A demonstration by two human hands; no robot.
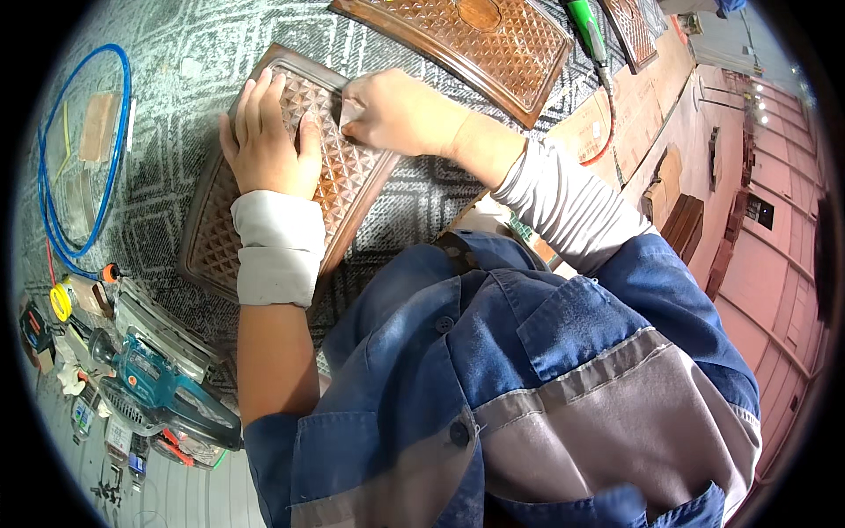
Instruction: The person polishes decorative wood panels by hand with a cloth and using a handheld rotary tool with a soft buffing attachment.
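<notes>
A brown carved wooden panel [339, 224] with a raised diamond pattern and a plain border lies aslant in front of me. My left hand [273, 145] rests flat on its upper left part, fingers stretched and thumb apart, holding nothing. At the panel's far right border is my right hand [392, 110], its fingers closed in a fist. A small pale sheet [352, 107] shows at its fingers against the border; it looks like folded sandpaper, mostly hidden by the hand. Light grey sleeve covers wrap both my wrists.
A patterned grey cloth [189, 114] lies under the panel. Beyond are a second carved panel [466, 53], a third [634, 35] and a green-handled tool [585, 31] with a red hose. To the left are a coiled blue hose [128, 97] and a teal power tool [163, 378].
</notes>
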